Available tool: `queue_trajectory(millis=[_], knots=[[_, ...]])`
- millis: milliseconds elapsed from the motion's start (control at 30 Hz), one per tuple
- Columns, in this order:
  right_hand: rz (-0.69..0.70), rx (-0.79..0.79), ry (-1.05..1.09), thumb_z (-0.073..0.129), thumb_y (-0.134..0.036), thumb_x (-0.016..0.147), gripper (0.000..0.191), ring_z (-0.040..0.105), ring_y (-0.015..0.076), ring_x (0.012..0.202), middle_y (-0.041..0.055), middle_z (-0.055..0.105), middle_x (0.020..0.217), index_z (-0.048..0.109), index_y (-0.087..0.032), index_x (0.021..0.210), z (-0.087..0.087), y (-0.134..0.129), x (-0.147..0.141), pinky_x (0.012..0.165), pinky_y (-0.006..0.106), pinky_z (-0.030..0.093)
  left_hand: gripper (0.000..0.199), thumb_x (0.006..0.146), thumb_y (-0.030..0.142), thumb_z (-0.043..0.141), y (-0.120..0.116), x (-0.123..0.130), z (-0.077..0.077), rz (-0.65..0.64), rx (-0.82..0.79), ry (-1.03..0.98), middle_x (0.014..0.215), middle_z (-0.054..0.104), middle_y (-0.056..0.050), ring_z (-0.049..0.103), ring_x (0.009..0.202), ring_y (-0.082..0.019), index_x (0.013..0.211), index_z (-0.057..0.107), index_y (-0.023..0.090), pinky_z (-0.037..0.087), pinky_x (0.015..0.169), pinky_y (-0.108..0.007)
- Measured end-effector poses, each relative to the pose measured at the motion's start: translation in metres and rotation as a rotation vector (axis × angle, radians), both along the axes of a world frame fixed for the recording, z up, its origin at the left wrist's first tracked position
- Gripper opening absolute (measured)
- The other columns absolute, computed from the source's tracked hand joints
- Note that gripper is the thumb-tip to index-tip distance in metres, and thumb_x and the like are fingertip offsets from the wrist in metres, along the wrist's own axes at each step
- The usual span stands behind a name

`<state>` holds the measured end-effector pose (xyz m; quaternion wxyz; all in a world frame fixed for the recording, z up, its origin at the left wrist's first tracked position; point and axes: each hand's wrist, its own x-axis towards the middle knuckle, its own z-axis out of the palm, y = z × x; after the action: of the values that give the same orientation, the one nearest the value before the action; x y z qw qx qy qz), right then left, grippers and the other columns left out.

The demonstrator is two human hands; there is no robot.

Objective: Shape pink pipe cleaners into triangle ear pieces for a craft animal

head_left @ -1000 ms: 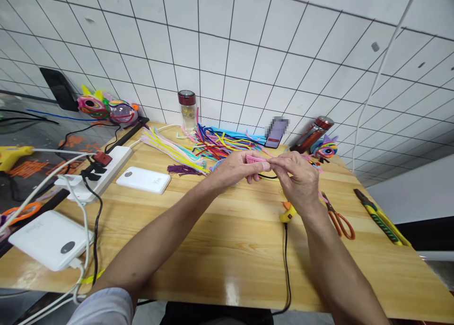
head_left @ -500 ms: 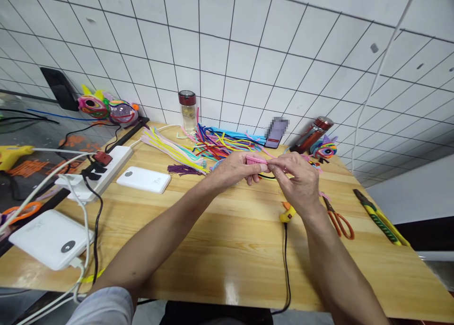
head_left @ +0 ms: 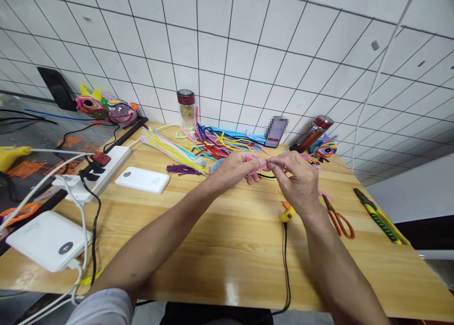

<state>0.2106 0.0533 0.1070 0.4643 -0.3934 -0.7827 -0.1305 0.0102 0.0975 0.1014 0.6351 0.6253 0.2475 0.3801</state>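
"Now, how is the pink piece (head_left: 250, 159) held in the head view?"

"Above the counter (head_left: 213, 240), it is pinched by the left hand (head_left: 236, 169); its end is pinched by the right hand's (head_left: 297, 176) fingertips."

"What is positioned nearby?"

"A yellow corded tool (head_left: 287, 215) and orange-handled scissors (head_left: 341, 223) are laid near the right forearm."

Bright, with glare on the table (head_left: 213, 249) and stretched, soft edges.

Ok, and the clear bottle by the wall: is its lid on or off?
On: the dark red lid sits atop the upright clear bottle.
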Motion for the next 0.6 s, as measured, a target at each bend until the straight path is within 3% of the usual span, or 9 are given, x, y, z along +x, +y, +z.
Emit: queue_trajectory(millis=[400,600], knots=[[-0.072,-0.051,0.086,0.075,-0.024,0.101,0.002,0.071,0.0210,0.080,0.0042,0.078,0.091,0.075,-0.024,0.099,-0.0018,0.0001,0.0007,0.073,0.035,0.057,0.034,0.086,0.048,0.078,-0.0003,0.0015,0.0009,0.079,0.015,-0.044,0.069,0.070,-0.003,0.063,0.062,-0.012,0.094,0.081,0.014,0.049,0.059,-0.022],[-0.334,0.271,0.031,0.077,-0.030,0.100,0.007,0.071,0.0275,0.095,0.0074,0.078,0.101,0.074,-0.026,0.104,-0.0008,-0.0044,0.0013,0.090,0.046,0.050,0.035,0.089,0.046,0.074,-0.0050,0.0030,0.0042,0.141,0.077,-0.066,0.071,0.071,-0.004,0.063,0.064,-0.013,0.098,0.082,0.013,0.050,0.060,-0.023]])
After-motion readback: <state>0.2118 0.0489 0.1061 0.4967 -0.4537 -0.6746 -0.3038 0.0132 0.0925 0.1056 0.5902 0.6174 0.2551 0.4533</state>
